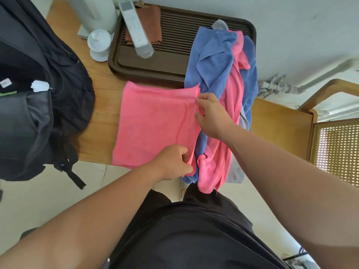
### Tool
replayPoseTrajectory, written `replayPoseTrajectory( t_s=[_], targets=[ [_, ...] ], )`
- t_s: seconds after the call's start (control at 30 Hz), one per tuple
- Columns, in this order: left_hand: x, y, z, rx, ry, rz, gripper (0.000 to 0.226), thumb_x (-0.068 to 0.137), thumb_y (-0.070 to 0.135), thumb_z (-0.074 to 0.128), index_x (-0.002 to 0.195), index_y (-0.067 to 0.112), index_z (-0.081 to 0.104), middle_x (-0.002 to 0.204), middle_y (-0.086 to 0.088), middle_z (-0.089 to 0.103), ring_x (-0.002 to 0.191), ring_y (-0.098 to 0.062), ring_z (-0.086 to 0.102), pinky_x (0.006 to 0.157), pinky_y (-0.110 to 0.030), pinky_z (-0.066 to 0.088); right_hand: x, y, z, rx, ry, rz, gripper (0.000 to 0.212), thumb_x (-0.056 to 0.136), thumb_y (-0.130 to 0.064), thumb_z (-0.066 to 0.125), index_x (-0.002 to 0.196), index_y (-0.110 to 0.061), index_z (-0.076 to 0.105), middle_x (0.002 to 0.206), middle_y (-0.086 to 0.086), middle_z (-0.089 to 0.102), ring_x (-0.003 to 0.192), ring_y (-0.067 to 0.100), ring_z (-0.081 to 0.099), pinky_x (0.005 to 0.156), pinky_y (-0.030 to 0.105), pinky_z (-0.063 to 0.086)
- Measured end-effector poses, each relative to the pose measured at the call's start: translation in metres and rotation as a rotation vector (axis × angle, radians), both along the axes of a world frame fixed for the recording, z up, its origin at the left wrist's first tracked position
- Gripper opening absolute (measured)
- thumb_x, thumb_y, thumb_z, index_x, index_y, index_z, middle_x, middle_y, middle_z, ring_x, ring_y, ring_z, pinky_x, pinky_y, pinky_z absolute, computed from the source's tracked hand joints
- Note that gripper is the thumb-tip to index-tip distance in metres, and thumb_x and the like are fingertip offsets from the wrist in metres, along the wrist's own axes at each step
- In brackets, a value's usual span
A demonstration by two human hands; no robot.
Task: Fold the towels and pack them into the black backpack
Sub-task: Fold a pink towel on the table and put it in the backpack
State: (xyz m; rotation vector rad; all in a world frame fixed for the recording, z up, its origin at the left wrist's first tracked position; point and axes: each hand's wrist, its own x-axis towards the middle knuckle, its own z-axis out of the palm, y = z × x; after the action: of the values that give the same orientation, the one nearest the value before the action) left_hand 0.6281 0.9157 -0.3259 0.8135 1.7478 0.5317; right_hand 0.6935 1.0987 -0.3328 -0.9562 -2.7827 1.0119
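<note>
Pink towel (pixel 153 125) lies flat on the wooden table (pixel 101 105), mid-table, already doubled over. A fold line runs along its right side, and its near edge sits at the table's front edge.

Left hand (pixel 172 162) pinches the towel's near right corner, thumb on top and fingers curled under. Right hand (pixel 211 115) is on the same right edge, farther back. Its fingertips are closed on the cloth near the far right corner, so this is a pinch too, though the under-side contact is hidden. Both forearms reach in from below.

Black backpack (pixel 38 90) sits on the left end of the table, apart from the towel, with bare wood between them. It hangs past the front edge; grey lining shows at the top, and a white tag (pixel 39 86) is on a zipper.

A pile of towels sits just right of the pink one, touching it:
- blue towel (pixel 211 61)
- second pink towel (pixel 231 101), draped over the front edge
- grey towel (pixel 219 25), poking out at the back

The pile's far end lies on the brown slatted tray (pixel 174 61).

On the tray are a brown cloth (pixel 149 18) and a long white bar (pixel 134 24) across it. A white lidded cup (pixel 99 43) stands left of the tray. A wooden chair (pixel 281 123) is to the right of the table.
</note>
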Motion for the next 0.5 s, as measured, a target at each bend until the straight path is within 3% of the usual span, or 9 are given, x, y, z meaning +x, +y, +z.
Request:
replayPoseTrajectory(
  t_s=[0.1,0.2,0.33,0.5],
  targets=[
    [0.009,0.004,-0.012,-0.023,0.046,-0.109,0.007,0.077,0.009,0.07,0.084,0.008,0.067,0.07,0.007,0.062,0.07,-0.019,0.063,0.068,-0.034,0.053,0.005,-0.002,-0.008,-0.055,-0.179,0.051,0.03,0.089,-0.01,0.062,0.114,0.007,0.06,0.144,0.018,0.038,0.131,0.028,0.045,0.11,0.03,0.035],
    [0.008,0.005,-0.022,-0.069,0.008,-0.089,0.006,0.082,0.016,0.071,0.087,0.016,0.069,0.073,0.011,0.062,0.071,-0.012,0.059,0.068,-0.029,0.05,0.004,-0.005,-0.01,-0.101,-0.315,0.017,0.043,0.092,-0.024,0.063,0.127,0.0,0.058,0.151,0.016,0.031,0.137,0.027,0.039,0.112,0.033,0.034],
    [-0.018,0.008,-0.016,-0.014,0.1,0.067,0.005,0.086,0.02,0.067,0.082,0.018,0.068,0.073,0.009,0.064,0.074,-0.018,0.064,0.07,-0.032,0.051,-0.01,-0.008,-0.002,-0.089,-0.234,-0.124,0.058,0.09,-0.032,0.066,0.141,-0.01,0.05,0.143,0.011,0.036,0.124,0.033,0.048,0.106,0.039,0.042],
    [-0.087,0.009,-0.016,0.016,0.406,0.195,0.01,0.086,0.025,0.068,0.093,0.018,0.066,0.096,-0.004,0.067,0.09,-0.026,0.063,0.081,-0.035,0.05,-0.036,-0.01,-0.001,0.078,-0.263,-0.249,0.065,0.083,-0.041,0.068,0.14,-0.022,0.045,0.138,0.009,0.038,0.124,0.034,0.042,0.099,0.044,0.045]
  ],
)
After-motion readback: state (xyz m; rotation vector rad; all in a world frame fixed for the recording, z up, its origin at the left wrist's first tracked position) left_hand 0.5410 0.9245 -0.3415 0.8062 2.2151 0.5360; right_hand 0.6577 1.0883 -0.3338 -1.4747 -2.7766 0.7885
